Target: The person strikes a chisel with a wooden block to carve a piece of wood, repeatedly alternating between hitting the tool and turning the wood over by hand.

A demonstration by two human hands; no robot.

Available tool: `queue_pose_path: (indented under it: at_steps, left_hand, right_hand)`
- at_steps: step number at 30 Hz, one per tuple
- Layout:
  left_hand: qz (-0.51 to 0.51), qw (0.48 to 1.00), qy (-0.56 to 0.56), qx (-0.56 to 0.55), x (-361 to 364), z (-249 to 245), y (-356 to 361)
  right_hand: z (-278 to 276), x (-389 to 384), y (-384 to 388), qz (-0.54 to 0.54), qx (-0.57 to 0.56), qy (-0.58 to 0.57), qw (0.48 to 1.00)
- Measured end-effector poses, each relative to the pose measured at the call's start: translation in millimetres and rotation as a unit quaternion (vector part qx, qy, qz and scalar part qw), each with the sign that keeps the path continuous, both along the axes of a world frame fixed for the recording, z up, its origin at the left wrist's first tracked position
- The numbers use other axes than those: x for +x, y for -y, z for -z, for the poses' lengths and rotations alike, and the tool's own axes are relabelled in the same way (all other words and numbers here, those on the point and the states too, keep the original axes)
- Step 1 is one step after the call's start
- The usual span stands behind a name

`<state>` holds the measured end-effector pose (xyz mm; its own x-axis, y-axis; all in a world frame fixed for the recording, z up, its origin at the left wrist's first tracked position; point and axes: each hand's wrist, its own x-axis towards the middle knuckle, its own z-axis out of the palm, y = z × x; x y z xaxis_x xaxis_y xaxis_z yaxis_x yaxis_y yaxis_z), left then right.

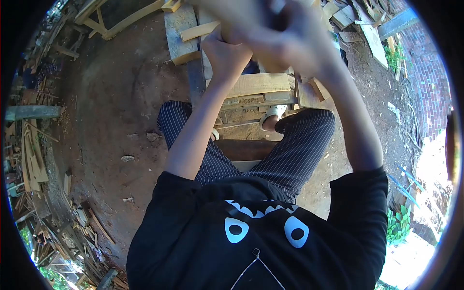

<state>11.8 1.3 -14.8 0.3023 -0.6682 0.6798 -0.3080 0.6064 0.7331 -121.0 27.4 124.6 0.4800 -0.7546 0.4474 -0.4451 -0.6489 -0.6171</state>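
Beyond the striped trousers point(302, 150) lies a pale board point(258, 85); farther, the left hand point(226, 57) has its fingers clenched round a blurred wooden piece point(232, 14) at far centre; the right hand point(302, 46), beside it, is too smeared to tell its fingers' grasp; planks point(181, 26) lie far left

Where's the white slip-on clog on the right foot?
In the head view's upper half, right of centre: the clog is left of the dark pinstriped right knee and below the thick pale-yellow wooden board.

A brick wall point(435, 87) rises beyond the brown earth floor point(111, 101).
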Motion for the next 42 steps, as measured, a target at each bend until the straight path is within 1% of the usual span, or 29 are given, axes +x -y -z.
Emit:
queue_pose_path:
  at_steps: [1,3,4,6,7,9,10,12,14,15,16,17,18,19,20,21,22,23,24,25,28,29,30,31,32,34,35,39,42]
  left_hand:
    - [-0.015,0.999,-0.011,-0.047,-4,-7,-2]
    - [-0.029,0.998,0.004,-0.054,-5,-5,1]
    - [-0.036,0.998,0.011,-0.057,-5,-4,2]
    - [-0.001,0.999,-0.007,0.033,-3,1,4]
    - [0.004,0.999,0.008,0.051,-1,-2,2]
    - [0.000,0.996,-0.084,-0.027,-9,-10,0]
    - [-0.010,0.998,-0.056,-0.029,-8,-8,1]
    - [-0.032,0.999,-0.001,-0.035,-6,-2,3]
    - [0.002,0.996,0.026,0.089,-1,0,2]
    - [0.024,0.992,-0.011,0.120,-2,4,4]
    - [0.017,0.998,-0.025,0.062,-3,4,3]
    - [0.010,0.999,-0.036,0.002,-4,4,3]
    - [0.006,0.999,-0.036,0.001,-5,1,0]
    - [0.001,0.999,-0.036,0.000,-7,-2,-2]
    - [-0.003,0.999,-0.037,-0.002,-8,-5,-4]
    - [-0.015,0.999,0.009,0.035,-3,-5,-4]
    - [-0.014,0.999,0.012,0.047,-2,-4,-4]
    - [-0.014,0.998,0.016,0.060,-1,-4,-4]
    - [0.002,0.999,-0.021,0.051,-3,-3,-7]
    - [0.019,0.997,-0.055,0.042,-3,-1,-11]
    - [0.000,0.997,-0.071,0.011,0,3,-47]
    - [-0.007,0.998,-0.038,0.048,8,23,-58]
    - [-0.015,0.996,-0.004,0.085,16,44,-69]
    - [-0.019,0.999,-0.005,0.040,18,48,-80]
    - [-0.023,1.000,-0.006,-0.004,19,49,-90]
    - [0.051,0.994,-0.097,-0.027,19,40,-103]
    - [0.087,0.985,-0.143,-0.039,19,37,-106]
    - [0.131,0.981,-0.053,-0.133,15,32,-109]
    - [0.157,0.976,0.004,-0.148,4,26,-113]
  right_hand:
    - [0,-1,0,-0.016,0.002,-0.023,1.000]
    - [-16,-5,-1,0.000,0.107,-0.040,0.993]
    - [-54,-5,-19,-0.001,0.185,-0.019,0.983]
    - [-51,-6,-18,-0.007,0.144,0.009,0.990]
    - [-19,5,-5,-0.015,0.025,0.016,0.999]
    - [-8,-2,-14,0.014,-0.008,-0.049,0.999]
    - [-10,2,-23,0.028,-0.025,-0.082,0.996]
    - [-32,-2,-26,0.029,0.054,-0.079,0.995]
    - [-43,-10,-13,0.022,0.160,-0.028,0.986]
    - [-14,-7,-5,0.028,0.096,-0.044,0.994]
    - [0,-1,-4,0.031,0.032,-0.058,0.997]
    - [-3,-6,-6,0.013,0.041,-0.086,0.995]
    - [-9,-8,-10,-0.006,0.050,-0.113,0.992]
    - [-39,-13,-17,-0.042,0.076,-0.162,0.983]
    - [-41,-15,-19,-0.043,0.068,-0.149,0.986]
    - [-44,-16,-21,-0.044,0.061,-0.136,0.988]
    - [-22,-13,-20,-0.016,0.018,-0.062,0.998]
    - [-16,-15,-19,0.012,-0.004,-0.034,0.999]
    - [-11,-15,-20,0.041,-0.027,-0.007,0.999]
    - [-15,-17,-27,0.073,-0.030,-0.026,0.997]
    - [-14,-25,-38,0.121,0.022,0.026,0.992]
    - [-30,-15,-65,0.172,0.013,0.015,0.985]
    - [-7,-33,-57,0.149,0.029,0.064,0.986]
    - [16,-51,-48,0.125,0.045,0.114,0.985]
    - [22,-63,-49,0.131,0.049,0.107,0.984]
    - [28,-76,-59,0.145,0.059,0.094,0.983]
    - [37,-75,-62,0.182,0.050,0.157,0.969]
    - [50,-91,-72,0.196,0.084,0.162,0.964]
    - [67,-99,-75,0.214,0.087,0.154,0.961]
